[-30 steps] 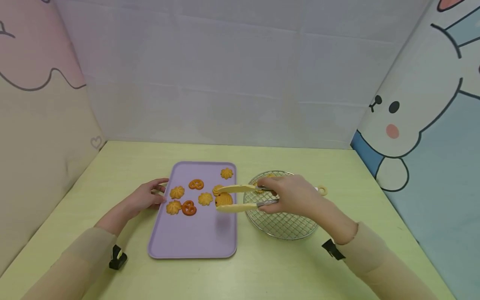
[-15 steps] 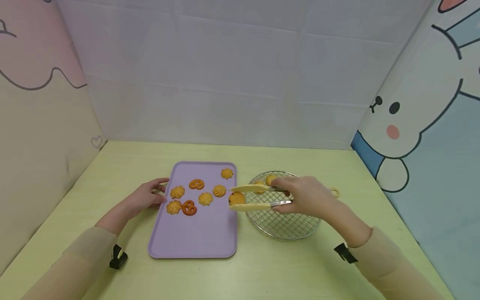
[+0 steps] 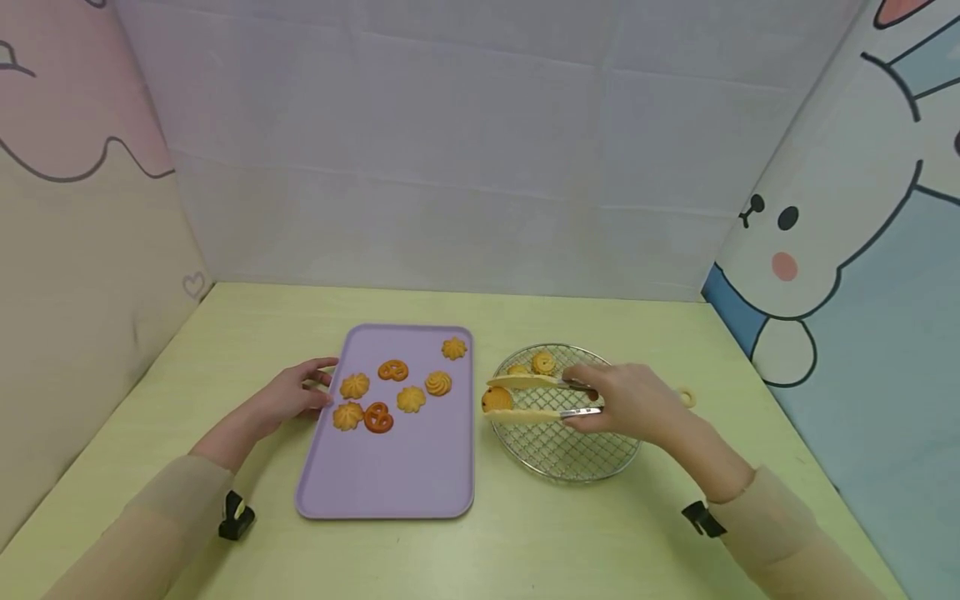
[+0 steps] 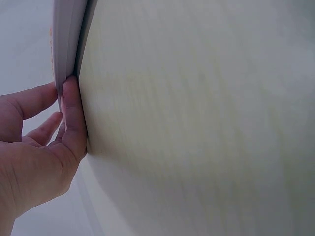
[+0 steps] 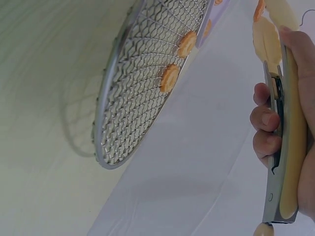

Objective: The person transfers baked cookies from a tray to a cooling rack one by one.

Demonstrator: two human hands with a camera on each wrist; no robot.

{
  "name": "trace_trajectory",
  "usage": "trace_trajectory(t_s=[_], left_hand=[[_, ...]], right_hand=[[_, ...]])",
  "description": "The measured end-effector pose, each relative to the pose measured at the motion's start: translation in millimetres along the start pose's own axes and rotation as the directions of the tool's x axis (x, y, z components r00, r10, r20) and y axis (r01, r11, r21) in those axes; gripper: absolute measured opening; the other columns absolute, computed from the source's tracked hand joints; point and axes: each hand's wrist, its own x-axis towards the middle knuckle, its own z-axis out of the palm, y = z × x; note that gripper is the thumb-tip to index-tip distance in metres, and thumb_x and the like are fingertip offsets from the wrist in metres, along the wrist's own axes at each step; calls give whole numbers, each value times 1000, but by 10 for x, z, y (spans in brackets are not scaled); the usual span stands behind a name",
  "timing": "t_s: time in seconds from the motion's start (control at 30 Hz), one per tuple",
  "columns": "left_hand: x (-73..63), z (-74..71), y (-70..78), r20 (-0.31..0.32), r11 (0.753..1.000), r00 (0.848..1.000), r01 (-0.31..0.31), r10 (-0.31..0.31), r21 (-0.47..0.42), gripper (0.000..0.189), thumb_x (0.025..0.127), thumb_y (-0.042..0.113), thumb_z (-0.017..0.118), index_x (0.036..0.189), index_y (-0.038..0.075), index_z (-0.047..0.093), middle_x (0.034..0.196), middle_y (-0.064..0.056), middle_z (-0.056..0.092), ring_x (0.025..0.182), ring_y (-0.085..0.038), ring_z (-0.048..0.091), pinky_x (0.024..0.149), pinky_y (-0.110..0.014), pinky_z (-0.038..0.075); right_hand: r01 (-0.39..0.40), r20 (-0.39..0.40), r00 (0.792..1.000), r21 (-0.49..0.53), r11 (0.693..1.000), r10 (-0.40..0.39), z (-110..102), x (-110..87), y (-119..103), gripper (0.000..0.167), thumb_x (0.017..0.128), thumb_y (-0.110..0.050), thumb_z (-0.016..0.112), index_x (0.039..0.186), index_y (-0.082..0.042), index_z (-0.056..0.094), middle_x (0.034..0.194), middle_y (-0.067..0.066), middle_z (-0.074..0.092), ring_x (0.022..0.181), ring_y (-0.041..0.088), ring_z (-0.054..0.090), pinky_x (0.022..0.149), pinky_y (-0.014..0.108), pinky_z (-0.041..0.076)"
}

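My right hand [image 3: 630, 404] holds food tongs [image 3: 536, 417] with cream-coloured tips and metal arms. Between the tips sits a round golden cookie [image 3: 497, 399] with dark specks, held above the left edge of a round wire rack [image 3: 581, 475]. In the right wrist view, fingers wrap around the tongs [image 5: 288, 142]. Two cookies [image 5: 170, 77] lie on the rack; in the head view the tongs partly cover one. My left hand [image 3: 288, 393] rests fingertips against the left rim of a purple tray [image 3: 390, 492]. The left wrist view shows fingers touching the tray's edge [image 4: 69, 39].
On the tray lie several flower-shaped cookies [image 3: 411, 399], a swirl cookie [image 3: 438, 383] and two pretzels [image 3: 378, 418]. Tray and rack stand side by side on a pale yellow-green table [image 3: 570, 550]. White and cartoon-printed walls [image 3: 450, 167] enclose its back and sides.
My right hand has carried the tongs and cookie rightward from above the tray to above the rack's left edge. The left hand and tray have stayed in place.
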Motion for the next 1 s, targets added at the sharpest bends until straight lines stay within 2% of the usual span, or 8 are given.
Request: trace_trajectory(t_s=[0.13, 0.43, 0.73, 1.0], left_hand=[[-2, 8, -6, 2, 1000, 1000, -4, 4, -6, 69, 89, 0, 57, 148, 1, 22, 124, -22, 39, 90, -21, 54, 72, -29, 55], [0, 3, 2, -1, 1000, 1000, -2, 2, -2, 69, 88, 0, 57, 148, 1, 23, 125, -23, 38, 89, -21, 53, 70, -28, 54], [22, -3, -13, 5, 1000, 1000, -3, 3, -1, 69, 88, 0, 58, 148, 1, 22, 125, -23, 38, 91, -23, 53, 71, -28, 55], [39, -4, -34, 6, 1000, 1000, -2, 2, 10, 69, 89, 1, 58, 148, 2, 23, 124, -22, 39, 91, -24, 52, 70, -28, 54]], right_hand=[[-11, 0, 1000, 2, 1000, 11, 71, -35, 45, 52, 72, -47, 75, 112, -16, 63, 79, -6, 65, 61, -1, 49, 52, 18, 42], [3, -36, 999, -9, 1000, -4, 233, -57, 149, 50, 73, -48, 74, 110, -15, 63, 70, -8, 60, 56, -1, 43, 48, 18, 38], [-38, -2, 999, 11, 999, 38, 393, -56, 229, 50, 74, -48, 73, 111, -15, 63, 70, -9, 59, 56, -1, 43, 48, 19, 37], [-72, -14, 997, 5, 997, 72, 486, -56, 277, 50, 72, -49, 74, 109, -16, 64, 68, -10, 58, 56, 0, 43, 48, 21, 36]])
